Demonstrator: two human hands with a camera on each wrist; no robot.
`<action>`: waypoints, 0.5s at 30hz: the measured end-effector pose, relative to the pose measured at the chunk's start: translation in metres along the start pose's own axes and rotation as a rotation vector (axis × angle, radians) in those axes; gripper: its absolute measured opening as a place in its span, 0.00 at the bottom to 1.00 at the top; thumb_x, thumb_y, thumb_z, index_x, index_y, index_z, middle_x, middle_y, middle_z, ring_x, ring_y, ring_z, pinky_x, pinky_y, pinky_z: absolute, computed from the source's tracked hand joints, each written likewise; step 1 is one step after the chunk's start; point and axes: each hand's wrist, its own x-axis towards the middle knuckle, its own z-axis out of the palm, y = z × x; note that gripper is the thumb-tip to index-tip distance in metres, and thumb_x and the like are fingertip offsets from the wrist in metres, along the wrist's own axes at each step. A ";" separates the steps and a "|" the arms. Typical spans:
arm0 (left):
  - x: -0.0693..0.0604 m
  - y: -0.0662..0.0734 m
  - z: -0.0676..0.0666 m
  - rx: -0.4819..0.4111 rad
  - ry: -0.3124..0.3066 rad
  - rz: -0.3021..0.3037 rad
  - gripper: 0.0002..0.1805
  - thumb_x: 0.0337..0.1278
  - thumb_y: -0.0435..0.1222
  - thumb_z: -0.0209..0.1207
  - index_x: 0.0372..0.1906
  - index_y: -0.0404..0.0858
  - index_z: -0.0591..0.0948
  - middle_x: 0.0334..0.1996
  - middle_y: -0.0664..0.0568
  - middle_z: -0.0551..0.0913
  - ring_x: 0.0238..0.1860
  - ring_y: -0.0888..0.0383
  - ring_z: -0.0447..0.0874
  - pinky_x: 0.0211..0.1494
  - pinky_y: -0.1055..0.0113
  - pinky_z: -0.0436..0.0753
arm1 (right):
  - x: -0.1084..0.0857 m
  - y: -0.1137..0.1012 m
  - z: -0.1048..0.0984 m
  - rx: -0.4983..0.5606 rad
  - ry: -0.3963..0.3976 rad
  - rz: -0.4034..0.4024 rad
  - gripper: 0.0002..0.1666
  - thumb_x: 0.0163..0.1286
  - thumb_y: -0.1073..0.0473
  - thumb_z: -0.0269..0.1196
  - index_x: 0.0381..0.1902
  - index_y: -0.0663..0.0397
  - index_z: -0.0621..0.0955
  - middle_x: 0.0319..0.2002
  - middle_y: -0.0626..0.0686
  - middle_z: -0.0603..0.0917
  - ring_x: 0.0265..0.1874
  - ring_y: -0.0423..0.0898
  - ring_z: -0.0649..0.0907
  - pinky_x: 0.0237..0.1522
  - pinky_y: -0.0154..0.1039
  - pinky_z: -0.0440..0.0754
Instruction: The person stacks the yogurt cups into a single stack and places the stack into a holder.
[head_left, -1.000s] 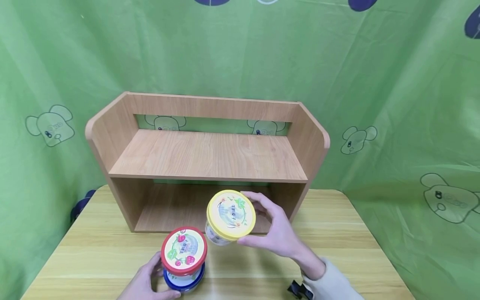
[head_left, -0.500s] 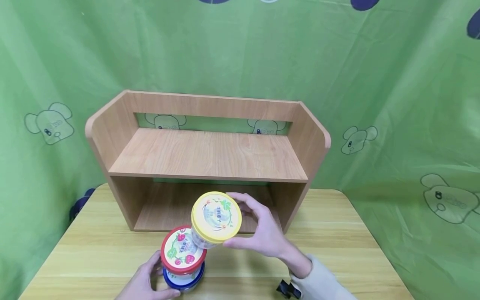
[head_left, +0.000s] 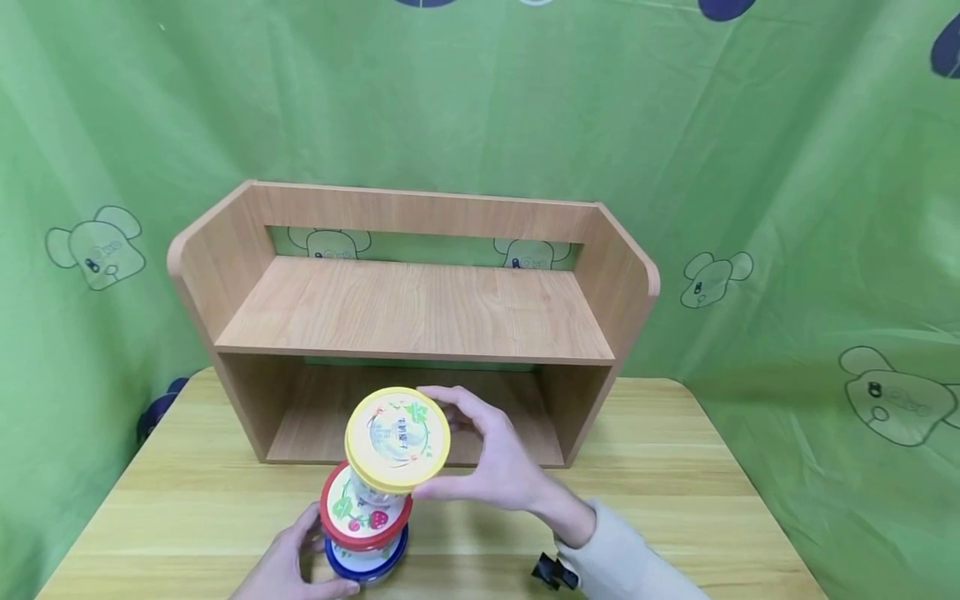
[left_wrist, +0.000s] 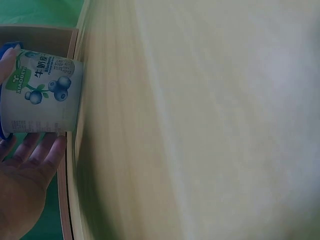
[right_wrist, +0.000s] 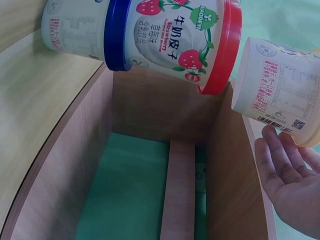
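Observation:
On the table stands a tub with a blue lid point(head_left: 365, 564), its wall printed with blueberries point(left_wrist: 47, 92). My left hand point(head_left: 288, 562) grips it around the side, thumb near the front. A red-lidded tub point(head_left: 352, 521) with strawberries point(right_wrist: 172, 37) rests on top of it. Just above the red lid, a yellow-lidded tub point(head_left: 397, 439) is held by my right hand point(head_left: 487, 462), thumb in front and fingers behind. In the right wrist view a small gap shows between this pale tub point(right_wrist: 280, 85) and the red lid.
A two-level wooden shelf point(head_left: 420, 308) stands at the back of the table point(head_left: 645, 500), behind the tubs. A green patterned curtain point(head_left: 480, 100) hangs behind and beside it. A small black object point(head_left: 555, 572) is by my right sleeve point(head_left: 622, 554).
My right hand has moved left with the yellow-lidded tub, from beside the stack to above the red lid. The left hand and the two stacked tubs stay in place.

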 end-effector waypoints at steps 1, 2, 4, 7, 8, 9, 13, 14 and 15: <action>0.000 0.000 0.000 -0.001 0.001 -0.008 0.58 0.52 0.47 0.79 0.81 0.35 0.58 0.71 0.42 0.79 0.70 0.40 0.80 0.74 0.31 0.74 | 0.001 0.000 0.001 -0.004 -0.003 0.001 0.56 0.48 0.60 0.86 0.74 0.45 0.73 0.60 0.51 0.86 0.55 0.41 0.84 0.56 0.38 0.88; 0.000 0.000 0.000 -0.002 0.002 -0.017 0.57 0.52 0.47 0.79 0.81 0.36 0.58 0.71 0.43 0.79 0.70 0.40 0.80 0.74 0.31 0.74 | 0.002 -0.001 0.002 -0.009 -0.007 0.000 0.56 0.47 0.60 0.86 0.74 0.45 0.73 0.60 0.51 0.86 0.54 0.41 0.84 0.55 0.38 0.88; 0.001 -0.001 0.000 -0.001 0.005 -0.023 0.57 0.52 0.47 0.79 0.81 0.36 0.58 0.71 0.43 0.79 0.70 0.39 0.80 0.73 0.32 0.76 | 0.004 -0.001 0.004 -0.017 -0.011 0.000 0.56 0.46 0.60 0.86 0.74 0.45 0.73 0.60 0.50 0.86 0.54 0.41 0.85 0.55 0.38 0.88; 0.001 -0.001 0.000 -0.001 0.002 -0.033 0.57 0.52 0.48 0.79 0.81 0.37 0.58 0.71 0.43 0.79 0.70 0.38 0.79 0.73 0.32 0.76 | 0.006 -0.001 0.005 -0.020 -0.014 0.003 0.56 0.45 0.60 0.86 0.73 0.45 0.73 0.59 0.50 0.86 0.53 0.40 0.85 0.54 0.38 0.89; 0.001 -0.001 0.000 -0.002 0.003 -0.032 0.57 0.52 0.48 0.79 0.81 0.36 0.58 0.71 0.43 0.79 0.70 0.38 0.79 0.73 0.32 0.76 | 0.006 -0.001 0.005 -0.020 -0.014 0.007 0.56 0.46 0.60 0.86 0.73 0.45 0.74 0.60 0.49 0.86 0.54 0.40 0.85 0.54 0.38 0.89; 0.001 -0.001 0.000 -0.004 0.001 -0.035 0.58 0.52 0.49 0.79 0.81 0.36 0.58 0.71 0.43 0.79 0.70 0.38 0.79 0.73 0.32 0.76 | 0.006 -0.001 0.005 -0.020 -0.016 0.010 0.56 0.46 0.60 0.86 0.74 0.44 0.74 0.60 0.49 0.86 0.54 0.40 0.84 0.55 0.38 0.89; 0.001 -0.002 0.000 -0.007 -0.002 -0.015 0.56 0.52 0.47 0.79 0.80 0.36 0.59 0.70 0.42 0.79 0.69 0.39 0.80 0.73 0.31 0.75 | 0.006 0.000 0.007 -0.011 -0.041 0.025 0.56 0.47 0.59 0.85 0.74 0.43 0.73 0.60 0.48 0.85 0.54 0.39 0.84 0.55 0.37 0.88; 0.001 -0.002 0.000 -0.004 -0.001 -0.003 0.56 0.52 0.47 0.79 0.79 0.36 0.60 0.70 0.42 0.79 0.69 0.39 0.81 0.73 0.32 0.75 | 0.006 0.000 0.007 -0.008 -0.050 0.028 0.56 0.48 0.59 0.85 0.74 0.42 0.73 0.60 0.48 0.85 0.54 0.39 0.84 0.55 0.37 0.88; 0.001 -0.002 0.000 -0.002 -0.002 -0.001 0.55 0.52 0.47 0.79 0.79 0.36 0.61 0.70 0.42 0.80 0.69 0.39 0.81 0.73 0.31 0.75 | 0.006 0.001 0.008 -0.005 -0.058 0.028 0.56 0.48 0.59 0.85 0.74 0.42 0.73 0.60 0.48 0.85 0.54 0.39 0.84 0.55 0.37 0.88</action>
